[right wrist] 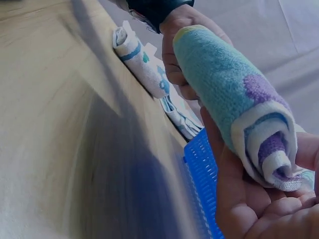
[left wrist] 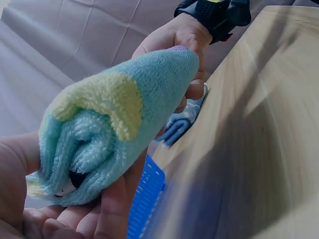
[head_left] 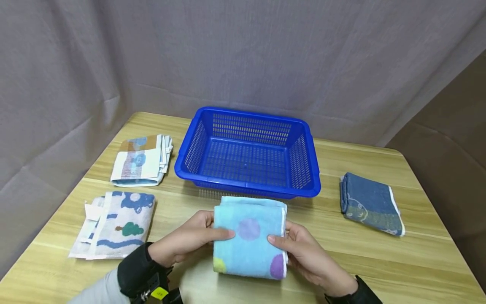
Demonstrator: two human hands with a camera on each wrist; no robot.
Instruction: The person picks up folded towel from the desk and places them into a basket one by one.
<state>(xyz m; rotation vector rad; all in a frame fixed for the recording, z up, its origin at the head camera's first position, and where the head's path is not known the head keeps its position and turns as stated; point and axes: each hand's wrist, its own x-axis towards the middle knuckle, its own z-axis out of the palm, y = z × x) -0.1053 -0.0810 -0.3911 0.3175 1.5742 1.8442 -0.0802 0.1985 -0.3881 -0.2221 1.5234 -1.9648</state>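
Observation:
A folded light-blue towel (head_left: 248, 253) with purple and yellow dots is held up in front of the basket. My left hand (head_left: 193, 236) grips its left side, thumb on the front face and fingers behind. On the opposite side my right hand (head_left: 309, 257) pinches the white-hemmed edge the same way. Both wrist views show the towel (left wrist: 124, 104) in thick folded layers, raised over the table. Beyond it stands a blue plastic basket (head_left: 244, 183) with slotted walls and nothing inside.
At the left lie a white, brown and blue folded towel (head_left: 138, 162) and a white towel with a green tree pattern (head_left: 121, 228). A dark blue folded towel (head_left: 370, 204) rests on the right of the wooden table (head_left: 379, 270). Grey cloth (head_left: 243, 50) hangs behind.

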